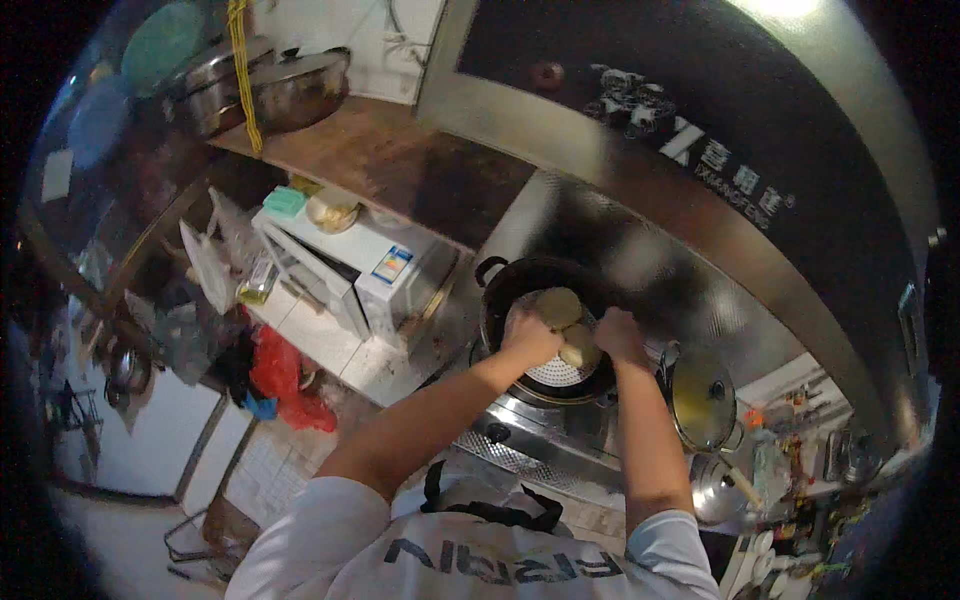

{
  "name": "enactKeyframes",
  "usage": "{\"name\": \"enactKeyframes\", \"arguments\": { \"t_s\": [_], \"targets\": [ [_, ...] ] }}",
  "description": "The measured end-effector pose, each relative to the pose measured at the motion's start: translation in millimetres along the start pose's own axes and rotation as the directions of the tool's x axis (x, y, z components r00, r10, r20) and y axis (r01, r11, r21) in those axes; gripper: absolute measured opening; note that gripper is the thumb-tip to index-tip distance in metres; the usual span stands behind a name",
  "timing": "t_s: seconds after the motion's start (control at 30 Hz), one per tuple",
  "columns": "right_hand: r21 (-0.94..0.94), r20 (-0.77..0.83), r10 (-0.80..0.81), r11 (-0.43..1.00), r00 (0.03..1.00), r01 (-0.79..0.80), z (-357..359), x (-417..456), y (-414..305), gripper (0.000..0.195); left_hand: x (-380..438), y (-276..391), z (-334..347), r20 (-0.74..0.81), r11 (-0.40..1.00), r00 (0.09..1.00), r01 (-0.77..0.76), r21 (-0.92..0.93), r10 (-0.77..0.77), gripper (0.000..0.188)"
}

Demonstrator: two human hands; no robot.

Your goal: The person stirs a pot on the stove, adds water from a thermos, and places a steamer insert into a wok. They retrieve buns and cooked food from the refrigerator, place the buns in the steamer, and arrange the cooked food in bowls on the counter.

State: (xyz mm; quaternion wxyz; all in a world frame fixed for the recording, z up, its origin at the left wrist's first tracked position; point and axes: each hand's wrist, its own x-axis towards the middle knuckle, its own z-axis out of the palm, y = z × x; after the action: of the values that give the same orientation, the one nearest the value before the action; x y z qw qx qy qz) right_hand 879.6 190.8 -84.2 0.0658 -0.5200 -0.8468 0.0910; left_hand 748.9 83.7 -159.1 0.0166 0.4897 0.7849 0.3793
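A dark two-handled wok (491, 330) sits on the steel gas stove (551, 431) before me. Inside it is a pale perforated steaming rack (559, 372) with rounded, pale dough-like pieces (561, 306) on it. My left hand (534, 341) is over the left part of the rack, fingers curled, right beside the pieces. At the rack's right edge, inside the wok's rim, my right hand (621, 336) has its fingers bent inward. My fingertips are hidden, so what either hand grips does not show clearly.
A lidded glass-topped pot (703, 401) stands close on the right, with a metal lid (716, 487) nearer me. To the left are a white appliance (352, 262) bearing a bowl (332, 212) and a red plastic bag (281, 375). A range hood (600, 97) overhangs the stove's back.
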Motion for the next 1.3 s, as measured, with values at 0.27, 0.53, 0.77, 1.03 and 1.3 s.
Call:
{"name": "enactKeyframes", "arguments": {
  "t_s": [0.27, 0.53, 0.77, 1.03, 1.3],
  "targets": [
    [0.495, -0.066, -0.285, 0.823, 0.956, 0.279, -22, -39, 36, 0.030, -105, 12, -89, -0.262, 0.790, 0.959, -0.245, -0.561, 0.111, 0.023],
    [0.784, 0.098, -0.677, 0.504, 0.729, 0.363, -12, 35, -63, 0.025, -167, -100, -77, -0.125, 0.710, 0.723, 0.605, -0.360, -0.680, 0.010],
    [0.931, 0.219, -0.921, 0.296, 0.323, 0.214, 115, -100, -125, 0.042, -245, -55, -151, -0.081, 0.892, 0.894, 0.427, -0.148, -0.441, 0.006],
    [0.862, 0.506, -0.862, 0.506, 0.019, -0.026, 118, -218, -259, 0.043, -369, -101, -255, -0.148, 0.912, 0.903, 0.384, -0.146, -0.404, 0.008],
    [0.938, 0.340, -0.893, 0.345, -0.296, 0.037, 156, -390, -458, 0.037, -495, -175, -468, -0.419, 0.712, 0.605, 0.682, -0.167, -0.677, 0.008]
  ]
}}
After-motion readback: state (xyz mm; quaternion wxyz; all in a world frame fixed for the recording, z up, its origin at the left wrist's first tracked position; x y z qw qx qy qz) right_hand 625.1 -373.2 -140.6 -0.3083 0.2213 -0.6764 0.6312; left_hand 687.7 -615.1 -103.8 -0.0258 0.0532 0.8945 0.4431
